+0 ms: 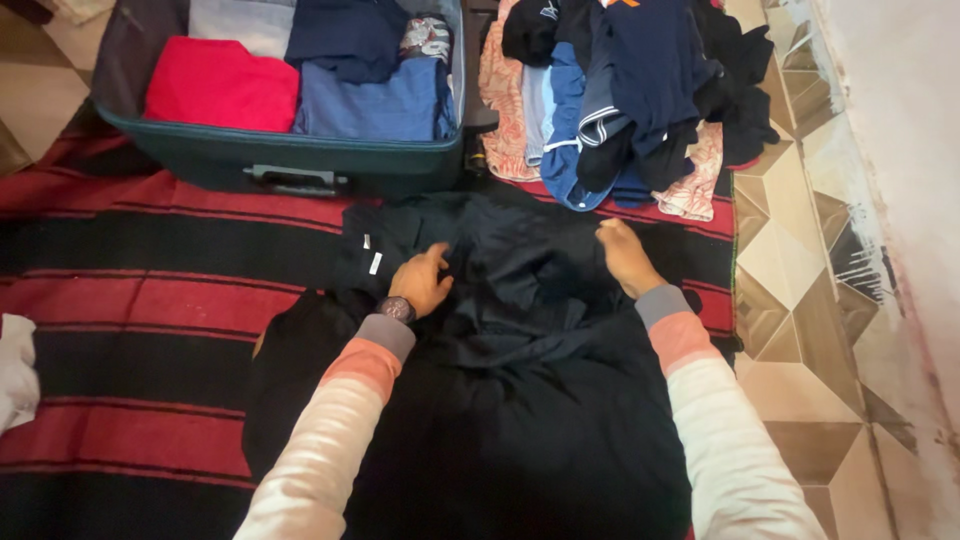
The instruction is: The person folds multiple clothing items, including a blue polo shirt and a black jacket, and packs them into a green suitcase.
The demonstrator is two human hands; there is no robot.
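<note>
A dark garment [500, 300] is being pressed flat on the striped rug [150, 300] before the open suitcase [300, 160] — left hand [420, 282] spread open, right hand [625, 255] loosely curled, nothing gripped — soft, light, likely best pinched at its edges.

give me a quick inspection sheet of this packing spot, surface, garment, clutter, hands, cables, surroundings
surface: red and black striped rug on the floor, dark garment spread across it
job's things: dark garment lying crumpled and partly flattened on the rug, white tags showing near its upper left
clutter: loose clothes pile beside the suitcase, blues, blacks and a patterned pink piece; white cloth at the left edge
grippers: left hand resting palm down on the garment, watch on the wrist; right hand pressed on the garment's upper right, fingers curled under, grip not clear
cables: nothing seen
surroundings: open teal suitcase holding folded red, blue and grey clothes; patterned tile floor; scuffed pale wall
</note>
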